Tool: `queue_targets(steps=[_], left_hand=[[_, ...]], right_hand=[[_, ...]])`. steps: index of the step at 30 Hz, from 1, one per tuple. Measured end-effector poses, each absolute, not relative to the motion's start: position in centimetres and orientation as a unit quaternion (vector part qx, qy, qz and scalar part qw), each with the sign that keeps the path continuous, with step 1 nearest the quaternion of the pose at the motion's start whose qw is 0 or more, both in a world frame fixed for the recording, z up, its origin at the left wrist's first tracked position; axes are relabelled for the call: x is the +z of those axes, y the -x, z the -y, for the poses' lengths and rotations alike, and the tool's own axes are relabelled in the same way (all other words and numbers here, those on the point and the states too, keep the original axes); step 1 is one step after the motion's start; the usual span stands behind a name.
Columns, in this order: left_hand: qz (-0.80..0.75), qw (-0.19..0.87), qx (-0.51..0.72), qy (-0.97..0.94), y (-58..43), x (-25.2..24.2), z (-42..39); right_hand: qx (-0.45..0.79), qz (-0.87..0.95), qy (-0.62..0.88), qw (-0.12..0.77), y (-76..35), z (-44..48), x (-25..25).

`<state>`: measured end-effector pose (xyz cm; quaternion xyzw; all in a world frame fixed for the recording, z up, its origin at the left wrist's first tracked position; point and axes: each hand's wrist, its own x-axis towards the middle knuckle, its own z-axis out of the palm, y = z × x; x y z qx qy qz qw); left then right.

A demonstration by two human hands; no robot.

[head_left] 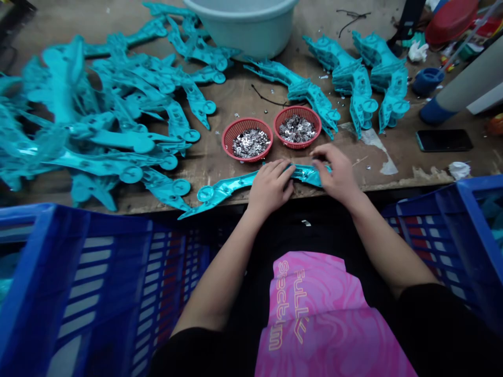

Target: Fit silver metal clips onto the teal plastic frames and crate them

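A long turquoise plastic part (231, 187) lies along the table's front edge, a round disc near its left end. My left hand (273, 183) rests over its middle, fingers curled around it. At the part's right side, my right hand (334, 170) has its thumb and forefinger drawn together; whatever is between them is too small to make out. Just beyond my hands stand two red baskets, the left basket (227, 148) and the right basket (317, 137). Both hold small shiny metal clips (251, 143).
Similar turquoise parts (118, 104) are heaped at the left; several more (356, 86) lie at the right. A pale basin (243, 31) stands behind. A phone (444, 141) and a blue cup (428, 81) are on the right. Blue crates, left (102, 220) and right (440, 209), flank me.
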<state>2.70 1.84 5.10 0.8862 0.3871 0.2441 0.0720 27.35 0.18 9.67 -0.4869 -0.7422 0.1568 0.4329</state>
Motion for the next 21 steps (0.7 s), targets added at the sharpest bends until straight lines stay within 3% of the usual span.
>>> queue_targets(steps=[2,7,11,16,18,21], left_hand=[[-0.386,0.069,0.251,-0.885,-2.6,5.1,-1.9],[-0.388,0.061,0.255,-0.883,-2.4,5.2,-2.1],[-0.386,0.054,0.247,-0.887,-2.6,5.0,-2.3],[-0.384,0.051,0.214,-0.897,-2.5,7.3,-1.4],[-0.371,0.028,0.215,-0.903,-1.7,9.7,0.1],[-0.347,-0.064,0.303,-0.885,-0.1,13.7,3.1]], right_hand=[[0.094,0.714,0.541,0.435,-30.4,-0.3,9.7],[0.009,0.727,0.602,0.331,-36.6,-0.7,7.9],[0.002,0.753,0.574,0.322,-33.7,1.2,7.6],[0.034,0.848,0.498,0.179,-28.6,3.8,8.1],[0.041,0.853,0.487,0.181,-28.1,4.1,8.5],[0.075,0.836,0.48,0.255,-27.1,3.0,10.0]])
